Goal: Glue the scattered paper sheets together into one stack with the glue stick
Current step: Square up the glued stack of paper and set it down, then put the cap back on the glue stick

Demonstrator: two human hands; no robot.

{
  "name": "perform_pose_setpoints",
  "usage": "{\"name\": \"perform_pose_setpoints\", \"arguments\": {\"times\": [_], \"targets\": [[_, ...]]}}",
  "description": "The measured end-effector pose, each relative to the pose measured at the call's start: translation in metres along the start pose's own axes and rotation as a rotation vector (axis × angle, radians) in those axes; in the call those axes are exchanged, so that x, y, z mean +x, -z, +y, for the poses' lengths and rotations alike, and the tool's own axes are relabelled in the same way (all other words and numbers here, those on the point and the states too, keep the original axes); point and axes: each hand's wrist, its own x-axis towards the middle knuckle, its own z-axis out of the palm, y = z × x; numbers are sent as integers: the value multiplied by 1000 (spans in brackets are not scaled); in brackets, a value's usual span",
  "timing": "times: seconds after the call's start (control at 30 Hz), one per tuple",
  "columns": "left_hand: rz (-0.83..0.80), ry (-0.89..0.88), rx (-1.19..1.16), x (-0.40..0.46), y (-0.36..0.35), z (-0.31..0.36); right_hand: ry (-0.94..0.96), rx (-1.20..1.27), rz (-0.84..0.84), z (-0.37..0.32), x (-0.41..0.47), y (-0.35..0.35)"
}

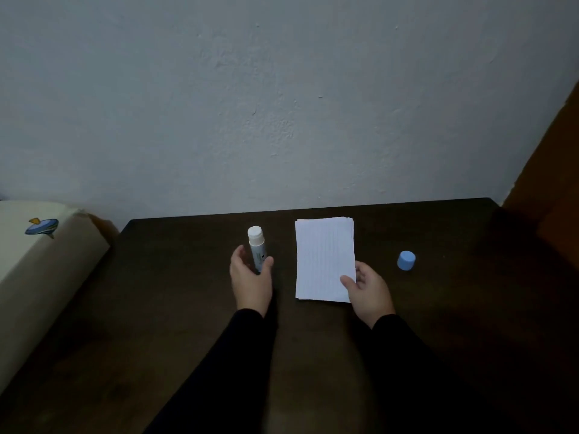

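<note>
Centrally on the dark wooden table (313, 355), a stack of lined white paper sheets (324, 255) was laid flat, its edges nearly squared, with a few sheets fanned slightly at the far right corner. The near right corner of the stack was pinched by the right hand (368, 291), the thumb laid on the top sheet and the other fingers curled at the stack's right edge. To the left of the stack, apart from it, an uncapped glue stick (257, 245) was held upright on the table by the left hand (250, 277), the thumb and fingers being wrapped round its lower barrel; its white top was left uncovered. Whether the base of the glue stick was touching the table could not be told, as it was hidden by the hand. A light blue cap (406, 260) was seen standing on the table to the right of the stack, well apart from both hands. Both forearms were covered by black sleeves (407, 355). At the far left, a cream cushion (47, 267) printed with a small blue spinning-top figure (42, 227) was seen beside the table, and a pale textured wall (282, 104) was seen behind it.
</note>
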Motion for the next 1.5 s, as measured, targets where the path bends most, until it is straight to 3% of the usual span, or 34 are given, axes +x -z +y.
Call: {"name": "perform_pose_setpoints", "arguments": {"times": [0.4, 0.8, 0.9, 1.0, 1.13, 1.33, 1.5], "targets": [[-82, -116, 89, -3, -18, -13, -137, -475, -128, -10, 41, 39], [-164, -93, 77, -14, -5, -10, -130, -733, 30, -6, 37, 25], [-173, -131, 37, -33, 4, -11, 31, -582, 60, -9, 20, 24], [-241, -116, -31, -60, 8, -17, 163, -222, -78, -8, -15, 13], [-395, -178, -31, -85, 14, -28, 67, 164, -238, 8, -58, -14], [-479, -154, -59, -89, 13, -35, -22, 410, -147, 14, -61, -19], [-534, -148, -87, -87, 14, -32, -55, 485, -190, 17, -57, -14]]}}
